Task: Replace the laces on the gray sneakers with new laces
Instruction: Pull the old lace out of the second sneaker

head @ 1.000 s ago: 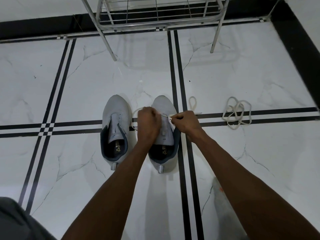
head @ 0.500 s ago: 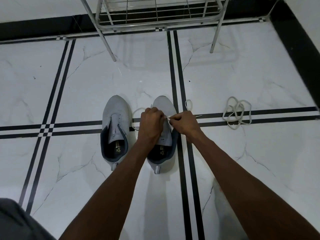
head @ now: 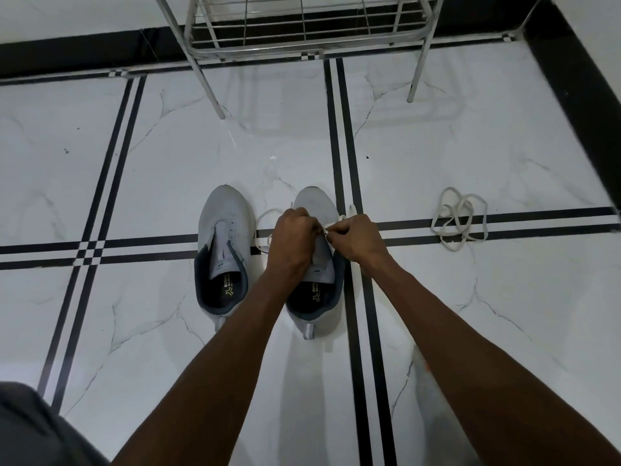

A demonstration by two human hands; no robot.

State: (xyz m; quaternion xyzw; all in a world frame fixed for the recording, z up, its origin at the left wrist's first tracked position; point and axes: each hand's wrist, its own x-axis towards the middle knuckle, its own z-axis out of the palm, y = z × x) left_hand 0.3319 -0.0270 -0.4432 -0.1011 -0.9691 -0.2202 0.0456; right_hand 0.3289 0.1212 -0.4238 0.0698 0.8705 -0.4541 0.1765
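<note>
While both hands, the left hand [head: 293, 240] and right hand [head: 356, 238], pinch the white lace [head: 331, 227] over the right sneaker [head: 317, 264] (standing on the floor [head: 168, 163] beside its unlaced twin [head: 225, 237]), even tension should be kept, each end drawn flat through its eyelet.

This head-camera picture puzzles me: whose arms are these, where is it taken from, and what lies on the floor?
No machine here: a person wears a camera on the head, looking down at their own bare arms. On the white marble floor stand two gray knit sneakers. The left sneaker has no lace. Over the right sneaker the left hand and right hand pinch a white flat lace. A loose bundled white lace lies further right. A metal wire rack stands behind.
</note>
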